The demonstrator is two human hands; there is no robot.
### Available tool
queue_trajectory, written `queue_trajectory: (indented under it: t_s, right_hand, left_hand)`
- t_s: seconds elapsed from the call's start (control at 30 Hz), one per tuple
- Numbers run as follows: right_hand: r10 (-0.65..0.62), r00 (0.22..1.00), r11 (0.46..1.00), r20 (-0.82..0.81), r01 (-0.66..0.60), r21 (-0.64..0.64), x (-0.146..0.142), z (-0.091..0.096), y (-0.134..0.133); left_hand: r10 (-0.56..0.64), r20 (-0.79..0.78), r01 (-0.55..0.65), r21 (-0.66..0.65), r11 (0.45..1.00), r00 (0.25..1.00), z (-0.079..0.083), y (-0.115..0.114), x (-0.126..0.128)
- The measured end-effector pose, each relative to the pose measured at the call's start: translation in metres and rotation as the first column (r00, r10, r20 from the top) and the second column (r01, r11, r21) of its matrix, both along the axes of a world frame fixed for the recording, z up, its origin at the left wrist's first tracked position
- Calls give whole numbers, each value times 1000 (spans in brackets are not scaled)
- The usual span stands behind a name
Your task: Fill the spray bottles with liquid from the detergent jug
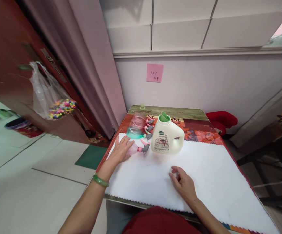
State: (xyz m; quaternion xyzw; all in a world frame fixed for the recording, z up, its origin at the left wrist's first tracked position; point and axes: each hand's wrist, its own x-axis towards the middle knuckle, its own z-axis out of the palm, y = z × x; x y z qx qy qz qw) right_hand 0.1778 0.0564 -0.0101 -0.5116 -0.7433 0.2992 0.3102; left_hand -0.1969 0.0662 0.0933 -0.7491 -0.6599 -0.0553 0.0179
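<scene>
My left hand [120, 150] reaches over the white cloth [204, 175] and rests against a pink spray bottle [137, 149] lying on its side; its fingers are spread. Behind that bottle lie a teal spray bottle [136, 133] and a pale pink spray bottle [141, 122]. A cream jug [166, 138] with a green cap stands upright just right of the bottles. My right hand [183, 183] lies on the cloth nearer me, fingers curled loosely, holding nothing that I can see.
The small table [192, 117] stands against a white wall with a pink note [155, 72]. A red cushion [221, 120] sits at the table's far right. A plastic bag [49, 97] of coloured beads hangs on the door at left.
</scene>
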Motion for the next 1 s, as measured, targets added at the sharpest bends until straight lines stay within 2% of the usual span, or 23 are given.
queue_trajectory:
  t_s: [0.13, 0.23, 0.3, 0.43, 0.67, 1.0]
  right_hand:
    - [4, 1000, 1000, 12, -4, 22, -1, -2, -1]
    - [7, 1000, 1000, 20, -7, 16, 0, -3, -1]
    - [9, 1000, 1000, 27, -9, 12, 0, -4, 0]
    - [6, 999, 1000, 32, -6, 14, 0, -5, 0]
    - [1, 1000, 1000, 29, -2, 17, -2, -3, -2]
    - [4, 999, 1000, 37, -4, 9, -2, -4, -2]
  left_hand:
    - [202, 130, -213, 79, 974, 971, -21, 9, 7]
    - [400, 321, -454, 112, 884, 858, -39, 2, 9]
    - [457, 440, -536, 69, 841, 773, -50, -4, 8]
    - [372, 667, -504, 5, 864, 645, -60, -7, 1]
    - [238, 823, -492, 58, 869, 517, -54, 9, 6]
    - [259, 808, -501, 50, 864, 529, -53, 27, 10]
